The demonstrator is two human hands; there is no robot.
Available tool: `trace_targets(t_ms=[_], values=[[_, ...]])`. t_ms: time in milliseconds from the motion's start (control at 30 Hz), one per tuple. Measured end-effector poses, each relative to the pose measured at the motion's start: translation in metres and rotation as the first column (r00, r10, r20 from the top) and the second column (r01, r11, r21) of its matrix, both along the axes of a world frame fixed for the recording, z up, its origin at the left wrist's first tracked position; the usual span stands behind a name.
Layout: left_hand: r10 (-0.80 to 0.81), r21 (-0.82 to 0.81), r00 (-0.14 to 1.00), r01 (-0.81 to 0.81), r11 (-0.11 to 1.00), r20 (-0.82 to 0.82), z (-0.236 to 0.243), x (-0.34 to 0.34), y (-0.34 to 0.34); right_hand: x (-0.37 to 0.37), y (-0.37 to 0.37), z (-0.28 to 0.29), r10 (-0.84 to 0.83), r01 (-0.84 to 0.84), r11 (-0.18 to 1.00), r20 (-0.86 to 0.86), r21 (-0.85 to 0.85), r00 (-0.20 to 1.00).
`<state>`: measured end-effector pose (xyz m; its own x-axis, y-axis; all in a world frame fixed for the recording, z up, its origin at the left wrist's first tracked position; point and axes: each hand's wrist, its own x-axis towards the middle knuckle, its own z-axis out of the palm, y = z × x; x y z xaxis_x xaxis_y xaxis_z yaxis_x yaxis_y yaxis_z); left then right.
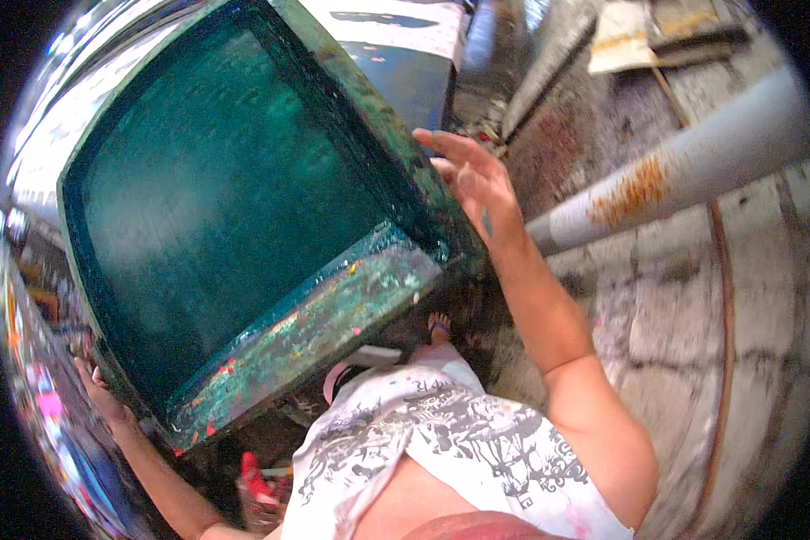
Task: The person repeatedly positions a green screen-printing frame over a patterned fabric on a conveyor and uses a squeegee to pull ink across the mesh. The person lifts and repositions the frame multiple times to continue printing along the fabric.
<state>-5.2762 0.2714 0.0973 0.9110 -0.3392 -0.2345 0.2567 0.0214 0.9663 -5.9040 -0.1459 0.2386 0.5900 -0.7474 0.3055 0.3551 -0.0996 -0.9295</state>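
Observation:
A large screen-printing frame with dark green mesh fills the upper left of the view, tilted in front of my body. Its wooden border is smeared with green, red and yellow paint. My right hand is at the frame's right side, palm side against the border, index finger stretched out along it. At the lower left corner, my left hand grips the outer edge; some of its fingers are hidden behind the frame. The frame's underside cannot be seen.
A grey pipe with a rust patch slants in from the right above worn paving. White-topped surfaces lie behind the frame. Colourful blurred clutter lines the left side. A red object sits low near my left arm.

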Motion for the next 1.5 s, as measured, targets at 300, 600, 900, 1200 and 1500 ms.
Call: trace_targets(t_ms=[300, 600, 900, 1200, 1500], values=[[0.354, 0.122, 0.895, -0.396, 0.91, 0.271, 0.056, -0.058, 0.087, 0.061, -0.054, -0.013, 0.23, -0.246, 0.966, 0.169, 0.082, 0.958], [0.599, -0.031, 0.796, -0.599, 0.8, 0.09, 0.018, -0.195, 0.133, 0.12, -0.099, -0.014, 0.562, -0.584, 0.806, 0.189, 0.095, 0.805], [0.738, 0.018, 0.659, -0.747, 0.664, 0.141, 0.051, -0.305, 0.151, 0.204, -0.131, -0.019, 0.745, -0.759, 0.624, 0.149, 0.185, 0.65], [0.821, 0.038, 0.541, -0.839, 0.544, 0.181, 0.084, -0.364, 0.205, 0.243, -0.13, -0.019, 0.749, -0.753, 0.584, 0.155, 0.305, 0.644], [0.763, 0.005, 0.606, -0.784, 0.621, 0.227, 0.089, -0.343, 0.182, 0.243, -0.164, 0.016, 0.755, -0.75, 0.605, 0.108, 0.269, 0.647]])
